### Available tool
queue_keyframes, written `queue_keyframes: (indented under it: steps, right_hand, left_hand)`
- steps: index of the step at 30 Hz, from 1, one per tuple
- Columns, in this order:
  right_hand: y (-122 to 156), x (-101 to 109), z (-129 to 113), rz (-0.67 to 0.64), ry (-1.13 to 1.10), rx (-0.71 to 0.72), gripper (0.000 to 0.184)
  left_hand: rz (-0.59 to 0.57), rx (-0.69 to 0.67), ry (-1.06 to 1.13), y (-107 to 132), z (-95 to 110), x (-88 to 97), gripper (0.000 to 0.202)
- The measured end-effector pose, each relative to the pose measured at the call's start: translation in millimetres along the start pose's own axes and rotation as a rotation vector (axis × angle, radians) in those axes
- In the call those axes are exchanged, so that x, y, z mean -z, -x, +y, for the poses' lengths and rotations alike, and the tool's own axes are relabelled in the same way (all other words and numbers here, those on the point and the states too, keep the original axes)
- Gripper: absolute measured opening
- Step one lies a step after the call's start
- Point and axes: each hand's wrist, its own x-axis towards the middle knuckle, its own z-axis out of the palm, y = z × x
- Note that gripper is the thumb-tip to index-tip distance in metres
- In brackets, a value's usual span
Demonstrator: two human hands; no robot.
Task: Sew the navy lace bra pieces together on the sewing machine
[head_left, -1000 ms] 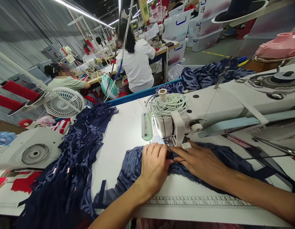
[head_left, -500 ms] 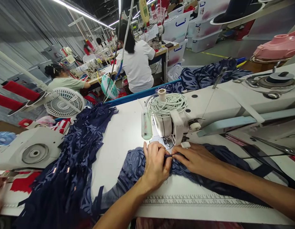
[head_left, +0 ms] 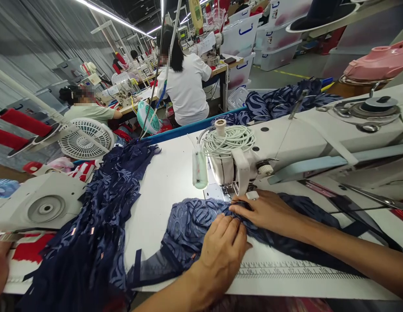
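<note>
A navy lace bra (head_left: 188, 223) with sheer mesh side bands lies spread across the white table (head_left: 155, 186), below the needle area of a sewing machine (head_left: 287, 134). My left hand (head_left: 221, 253) has its fingers curled and pressed together on the near edge of the lace; its thumb is mostly hidden. Just in front of the presser foot (head_left: 227, 190), my right hand (head_left: 268, 212) pinches a dark fold of the bra between thumb and fingers. The rest of the bra runs to the right under my right forearm.
A heap of navy lace pieces (head_left: 106, 208) hangs over the table's left side. Scissors (head_left: 373, 196) lie at the right by the machine. Printed ruler marks (head_left: 286, 272) run along the near edge. More navy lace (head_left: 279, 102) lies behind the machine. A co-worker (head_left: 190, 86) sits ahead.
My left hand has moved down and right from the presser foot to the near edge of the lace. More of the left cup shows. The right hand remains by the foot.
</note>
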Motion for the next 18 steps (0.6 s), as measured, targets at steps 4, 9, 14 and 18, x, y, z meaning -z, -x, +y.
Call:
queue_keyframes:
  steps: [4,9,14,18]
  right_hand:
    - [-2.3,-6.2,-3.1,-0.013,0.028,0.009,0.014]
    - [-2.5,-8.7,-4.0,-0.037,0.055,0.037,0.016]
    - [-5.1,-10.5,-0.1,0.008,0.070,0.021,0.014]
    - [-4.5,-8.8,7.0,0.067,0.074,0.039,0.015]
  left_hand:
    - [-0.018,0.008,0.044,10.8,7.1,-2.7,0.055]
    - [-0.018,0.063,0.073,17.0,16.0,-1.5,0.058]
    - [-0.022,0.071,0.049,21.2,19.6,-5.3,0.060]
    - [-0.055,0.074,0.053,18.5,20.7,1.5,0.059]
